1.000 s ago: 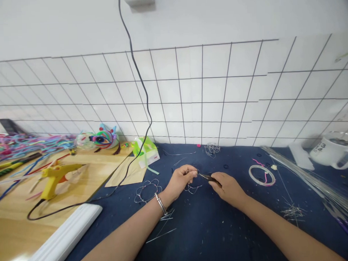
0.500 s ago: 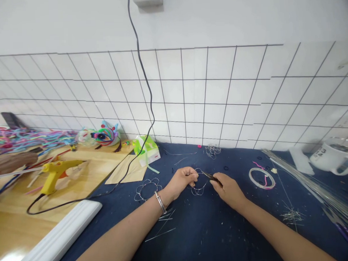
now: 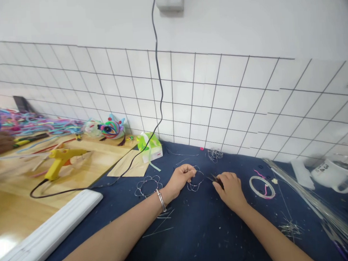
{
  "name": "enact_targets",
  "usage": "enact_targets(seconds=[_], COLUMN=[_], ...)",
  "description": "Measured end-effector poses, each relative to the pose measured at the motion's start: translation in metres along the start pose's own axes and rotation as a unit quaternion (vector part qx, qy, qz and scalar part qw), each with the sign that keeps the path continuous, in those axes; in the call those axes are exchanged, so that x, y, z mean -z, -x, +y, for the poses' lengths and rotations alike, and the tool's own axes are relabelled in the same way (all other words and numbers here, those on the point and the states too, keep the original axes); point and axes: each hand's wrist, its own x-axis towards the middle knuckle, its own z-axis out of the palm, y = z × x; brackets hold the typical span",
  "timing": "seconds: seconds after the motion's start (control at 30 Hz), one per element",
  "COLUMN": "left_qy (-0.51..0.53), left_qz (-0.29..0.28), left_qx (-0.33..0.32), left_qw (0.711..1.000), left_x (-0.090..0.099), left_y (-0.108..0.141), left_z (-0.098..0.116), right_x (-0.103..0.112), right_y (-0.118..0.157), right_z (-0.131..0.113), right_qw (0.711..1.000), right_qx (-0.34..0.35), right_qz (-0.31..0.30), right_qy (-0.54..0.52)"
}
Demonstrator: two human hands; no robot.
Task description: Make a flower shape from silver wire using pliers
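Observation:
Between its thumb and fingers, my left hand (image 3: 180,180) pinches a thin wire ring with small loops (image 3: 196,186), held above the dark blue cloth (image 3: 201,229). My right hand (image 3: 230,189) is closed around dark pliers (image 3: 213,178), whose tips point left toward the ring and stand a little apart from it. A flower-shaped wire piece (image 3: 147,186) lies on the cloth left of my left hand. Short cut wires (image 3: 163,220) lie near my left wrist, partly behind the forearm.
A yellow glue gun (image 3: 58,160) lies left; its black cord (image 3: 107,185) crosses the cloth. At right are a tape ring (image 3: 262,187), long wires (image 3: 315,205) and a white mug (image 3: 334,175). Tangled wire (image 3: 214,155) lies near the wall. Another person's hand (image 3: 1,142) shows far left.
The pliers have come away from the wire ring, and my right hand is slightly farther right. The ring now shows more fully beside my left hand. The camera view has shifted and tilted.

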Motion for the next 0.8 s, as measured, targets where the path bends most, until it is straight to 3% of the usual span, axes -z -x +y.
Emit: enact_targets(seconds=[0.1,0.3,0.67,0.8], left_qy=[-0.007,-0.012,-0.101,-0.059], left_qz=[-0.022,-0.100,-0.153,-0.163], left_qx=[0.003,0.010,0.006,0.018], left_qw=[1.000,0.995,0.983,0.985], left_x=[-0.002,-0.014,-0.013,-0.013], left_y=[0.001,0.013,0.016,0.015], left_z=[0.002,0.008,0.014,0.013], right_x=[0.005,0.015,0.016,0.015], right_y=[-0.002,0.000,0.006,0.005], right_z=[-0.005,-0.030,-0.039,-0.037], right_qw=[0.999,0.978,0.975,0.973], right_qx=[0.020,0.035,-0.007,-0.023], right_qz=[0.016,-0.062,-0.049,-0.057], right_qy=[-0.023,-0.198,-0.216,-0.223])
